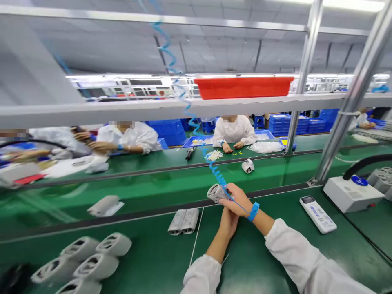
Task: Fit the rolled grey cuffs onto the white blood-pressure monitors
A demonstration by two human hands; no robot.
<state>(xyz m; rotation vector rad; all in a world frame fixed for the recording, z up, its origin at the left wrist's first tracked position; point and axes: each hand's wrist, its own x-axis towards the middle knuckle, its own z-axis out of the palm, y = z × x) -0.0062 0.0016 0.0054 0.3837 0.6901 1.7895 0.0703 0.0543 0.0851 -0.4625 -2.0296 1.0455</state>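
Note:
My right hand [239, 200], with a blue wrist strap [253, 211] and coiled cord, is closed around a light-grey plastic housing [215, 192]. The housing is tilted, with its open end facing left. Just below, my left hand [228, 222] is closed at the underside of the same housing; its fingertips are mostly hidden. To the left, two grey housing pieces [183, 221] lie side by side on the green bench [245, 253]. Several oval grey housings [96, 265] stand grouped at the lower left.
A green conveyor belt [162, 183] beyond the bench carries a grey housing [105, 205] and a smaller part [248, 165]. At right lie a white handheld device [317, 214] and a white box [352, 194] near metal posts. A red bin [245, 87] sits on the overhead shelf. Co-workers sit opposite.

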